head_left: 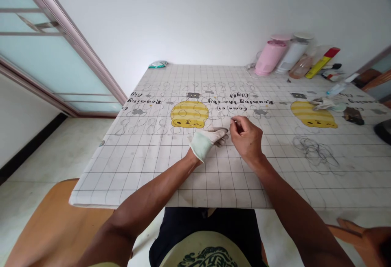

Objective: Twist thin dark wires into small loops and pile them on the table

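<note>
Gridded tablecloth point(146, 153), frame centre: I log gloved left hand point(205, 142) pressed flat on a thin wire loop point(225, 130), fingers together, pointing right; bare right hand point(246, 136), just beside, pinches the wire's end, its run left-right between them.

Both hands sit close together mid-table point(128, 165), left hand point(205, 141) just left of the right hand point(246, 136), fingertips nearly meeting. A loose tangle of wire point(316, 153) lies on the cloth off to the right of the right hand. Way behind that, at the far right corner, two jugs point(270, 57) stand side by side with a bottle point(322, 62) lying just right of them. A crumpled cloth point(325, 104) sits between the jugs and the wire.
</note>
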Demonstrator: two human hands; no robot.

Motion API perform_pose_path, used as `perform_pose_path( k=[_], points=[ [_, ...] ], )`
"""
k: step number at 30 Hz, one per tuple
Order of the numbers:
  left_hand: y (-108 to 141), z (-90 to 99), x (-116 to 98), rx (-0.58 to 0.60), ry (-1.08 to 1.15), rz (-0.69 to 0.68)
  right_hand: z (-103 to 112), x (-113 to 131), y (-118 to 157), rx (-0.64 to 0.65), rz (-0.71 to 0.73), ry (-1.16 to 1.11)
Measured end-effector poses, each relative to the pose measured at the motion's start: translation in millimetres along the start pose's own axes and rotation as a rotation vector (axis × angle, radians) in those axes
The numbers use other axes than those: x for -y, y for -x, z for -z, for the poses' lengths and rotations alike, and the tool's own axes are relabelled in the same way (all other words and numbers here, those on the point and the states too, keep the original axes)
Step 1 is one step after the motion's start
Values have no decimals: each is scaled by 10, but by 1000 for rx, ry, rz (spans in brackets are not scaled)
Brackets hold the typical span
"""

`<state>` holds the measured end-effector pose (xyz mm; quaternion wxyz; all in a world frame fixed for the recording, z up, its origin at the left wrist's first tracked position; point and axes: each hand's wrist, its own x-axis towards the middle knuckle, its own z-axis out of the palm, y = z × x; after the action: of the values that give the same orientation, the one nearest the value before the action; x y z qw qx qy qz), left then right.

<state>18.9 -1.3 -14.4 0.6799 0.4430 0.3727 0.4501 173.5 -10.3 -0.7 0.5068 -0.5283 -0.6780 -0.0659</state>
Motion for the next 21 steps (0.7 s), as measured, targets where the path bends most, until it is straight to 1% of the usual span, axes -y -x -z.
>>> perform_pose_path(
  k=[3,5,10,12,14,18,21],
  points=[
    [22,-2,-21,-3,66,-36,-35,35,38,22,-81,-67],
    [27,10,-54,-7,52,-28,-28,33,43,69,-155,-140],
    [14,46,-149,19,-102,33,81,-30,-15,311,-361,-463],
    [6,70,-173,38,-165,53,128,-59,-27,357,-394,-556],
    [-4,109,-185,69,-226,68,163,-75,-15,365,-385,-563],
    [-39,199,-200,117,-305,96,184,-70,47,369,-376,-480],
    [-71,228,-214,94,-221,109,161,-56,75,335,-436,-485]
  ],
)
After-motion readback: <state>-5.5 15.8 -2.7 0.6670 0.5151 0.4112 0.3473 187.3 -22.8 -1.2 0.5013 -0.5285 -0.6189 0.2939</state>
